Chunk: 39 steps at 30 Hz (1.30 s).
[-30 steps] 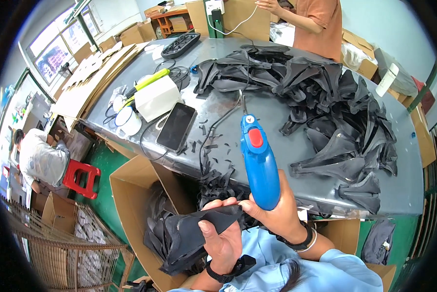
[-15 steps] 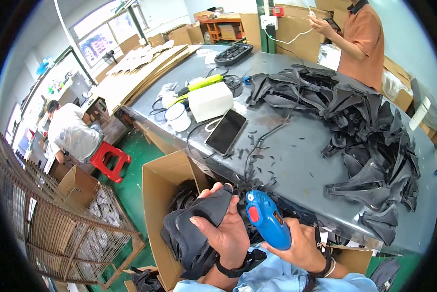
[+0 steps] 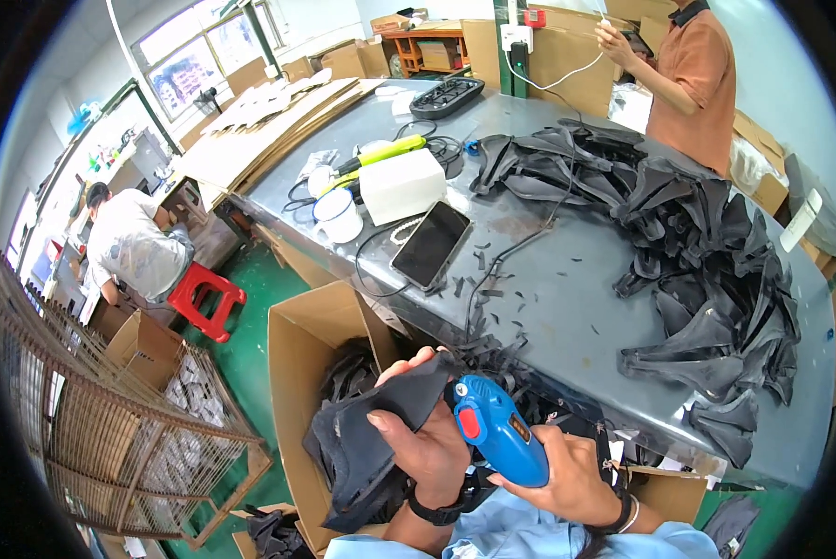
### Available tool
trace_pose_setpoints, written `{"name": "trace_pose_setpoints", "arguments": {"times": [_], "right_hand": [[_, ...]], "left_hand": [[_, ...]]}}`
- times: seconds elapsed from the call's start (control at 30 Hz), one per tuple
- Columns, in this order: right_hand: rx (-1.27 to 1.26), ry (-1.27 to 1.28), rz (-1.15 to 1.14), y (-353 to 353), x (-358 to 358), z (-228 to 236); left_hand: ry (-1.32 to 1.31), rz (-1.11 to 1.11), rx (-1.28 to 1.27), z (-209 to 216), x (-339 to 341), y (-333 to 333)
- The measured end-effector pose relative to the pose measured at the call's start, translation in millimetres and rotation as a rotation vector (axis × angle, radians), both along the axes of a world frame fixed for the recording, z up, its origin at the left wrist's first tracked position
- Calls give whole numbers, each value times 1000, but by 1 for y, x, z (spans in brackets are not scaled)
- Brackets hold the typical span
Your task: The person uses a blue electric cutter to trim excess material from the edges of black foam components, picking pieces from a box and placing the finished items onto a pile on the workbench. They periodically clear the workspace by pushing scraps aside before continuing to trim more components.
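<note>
1. Partly hidden: black moulded piece (image 3: 371,438) in left hand (image 3: 427,447) grip, lower end cut off behind wrist.
2. Right hand (image 3: 567,475) grip closed round blue tool (image 3: 497,430); tip hidden.
3. Grey bench (image 3: 567,298) beyond, black pieces (image 3: 706,252) heaped; cardboard box (image 3: 297,373) on green floor (image 3: 250,279).

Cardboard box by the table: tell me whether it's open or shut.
Open: the cardboard box has its flaps up, with black pieces visible inside.
</note>
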State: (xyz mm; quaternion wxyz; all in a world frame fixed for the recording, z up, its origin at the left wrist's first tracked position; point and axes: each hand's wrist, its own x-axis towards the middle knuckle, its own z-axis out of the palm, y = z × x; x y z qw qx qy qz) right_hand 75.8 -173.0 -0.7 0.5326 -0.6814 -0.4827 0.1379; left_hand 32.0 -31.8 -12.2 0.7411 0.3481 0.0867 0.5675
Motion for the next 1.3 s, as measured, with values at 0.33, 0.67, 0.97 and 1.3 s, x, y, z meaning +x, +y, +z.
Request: {"name": "trace_pose_setpoints", "arguments": {"times": [0.33, 0.67, 0.97, 1.3], "right_hand": [[-91, -97, 40, -2, 10, -11], [-168, -298, -146, -9, 5, -24], [-312, -268, -137, -22, 0, -9], [-239, -293, -33, -15, 5, -21]], "left_hand": [[280, -158, -68, 24, -18, 25], [302, -154, -92, 20, -26, 20], [333, -270, -38, 29, -21, 14], [455, -148, -44, 15, -26, 18]]}}
